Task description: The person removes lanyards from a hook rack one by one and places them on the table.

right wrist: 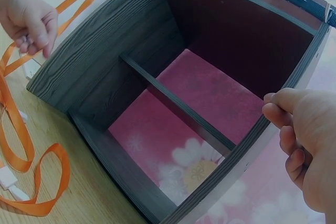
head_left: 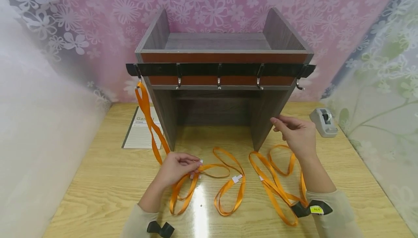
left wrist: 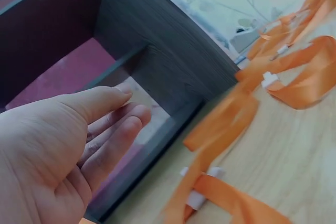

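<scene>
An orange lanyard (head_left: 147,113) hangs by its loop from the leftmost hook of a black hook rail (head_left: 199,69). The rail runs across the front of a grey wooden shelf unit (head_left: 267,103). Low in front of the unit is my left hand (head_left: 179,169), fingers loosely bent and nothing between them in the left wrist view. Just beyond its fingertips in the head view lies a lanyard (head_left: 175,209) with a white clip. My right hand (head_left: 297,132) is at the front edge of the unit's right side panel, with thumb and forefinger tips right at that edge.
Another lanyard (head_left: 242,191) lies mid-table, and more orange straps (head_left: 277,187) lie at the right, near my forearm. Behind the hanging lanyard is a paper pad (head_left: 140,136). A tape dispenser (head_left: 324,123) stands at the right. A flowered wall covering (head_left: 209,2) backs the unit.
</scene>
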`<state>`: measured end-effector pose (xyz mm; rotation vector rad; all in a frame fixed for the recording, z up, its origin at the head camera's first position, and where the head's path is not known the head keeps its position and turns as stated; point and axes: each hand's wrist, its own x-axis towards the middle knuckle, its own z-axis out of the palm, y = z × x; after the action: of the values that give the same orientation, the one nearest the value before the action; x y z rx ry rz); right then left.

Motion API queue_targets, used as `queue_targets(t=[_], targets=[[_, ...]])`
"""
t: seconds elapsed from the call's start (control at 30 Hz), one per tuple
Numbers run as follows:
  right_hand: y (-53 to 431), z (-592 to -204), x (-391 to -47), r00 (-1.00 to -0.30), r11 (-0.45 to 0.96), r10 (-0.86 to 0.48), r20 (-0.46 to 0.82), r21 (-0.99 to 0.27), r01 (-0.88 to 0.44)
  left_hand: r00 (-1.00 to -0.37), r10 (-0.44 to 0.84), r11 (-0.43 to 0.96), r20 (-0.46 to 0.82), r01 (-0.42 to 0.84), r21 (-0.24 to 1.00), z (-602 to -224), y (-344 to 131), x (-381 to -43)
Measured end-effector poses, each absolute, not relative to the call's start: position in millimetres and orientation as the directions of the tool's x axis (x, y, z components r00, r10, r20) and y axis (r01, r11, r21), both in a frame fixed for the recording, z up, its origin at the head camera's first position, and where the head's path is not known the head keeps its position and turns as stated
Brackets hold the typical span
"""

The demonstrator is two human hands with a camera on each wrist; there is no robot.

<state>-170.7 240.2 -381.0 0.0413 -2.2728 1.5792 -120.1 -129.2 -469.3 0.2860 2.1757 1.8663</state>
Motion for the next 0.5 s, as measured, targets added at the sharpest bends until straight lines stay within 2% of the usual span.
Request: queue_targets(t=[0.13, 0.27, 0.5], targets=[[241.3, -381.2, -170.1, -0.932, 0.373, 0.187, 0.31, -0.9, -0.225, -0.958, 0.283, 0.108, -0.036, -0.006, 0.994, -458.2, -137.3, -118.7], [241.2, -382.5, -170.1, -0.93, 0.372, 0.189, 0.316, -0.899, -0.23, -0.973, 0.228, 0.12, 0.04, 0.069, 0.99, -442.4, -151.8, -115.5], [242.3, -383.4, -172.0, -0.929, 0.366, 0.187, 0.319, -0.901, -0.235, -0.978, 0.05, 0.094, 0.203, 0.207, 0.974, -418.3, -182.8, -111.4]])
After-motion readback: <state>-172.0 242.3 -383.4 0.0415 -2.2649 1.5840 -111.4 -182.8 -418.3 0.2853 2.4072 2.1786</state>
